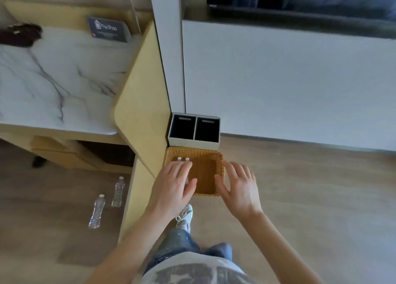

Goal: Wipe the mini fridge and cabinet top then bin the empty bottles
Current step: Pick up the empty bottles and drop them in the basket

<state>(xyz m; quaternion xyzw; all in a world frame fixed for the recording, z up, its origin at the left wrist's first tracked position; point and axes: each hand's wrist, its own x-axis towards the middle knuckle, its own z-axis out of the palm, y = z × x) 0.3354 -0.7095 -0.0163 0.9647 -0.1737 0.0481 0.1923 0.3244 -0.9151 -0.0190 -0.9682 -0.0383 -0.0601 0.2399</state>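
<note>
Hovering over the basket (205, 176), the left hand (173, 183) has straight fingers and grips nothing; two bottle caps (179, 159) show just past its fingertips. The right hand (237, 187) is spread and empty above the basket's right rim. A two-compartment bin (194, 143) stands just behind. Two bottles (97, 211) lie on the floor (300, 187), well to the left.

The wicker basket (220, 172) is hemmed on its left by the cabinet side panel (141, 112), and the two-compartment bin (192, 143) stands just behind it. Two capped bottles (179, 159) crowd its left side, while its right half lies open. The floor (300, 187) lets you approach from the right and front.
</note>
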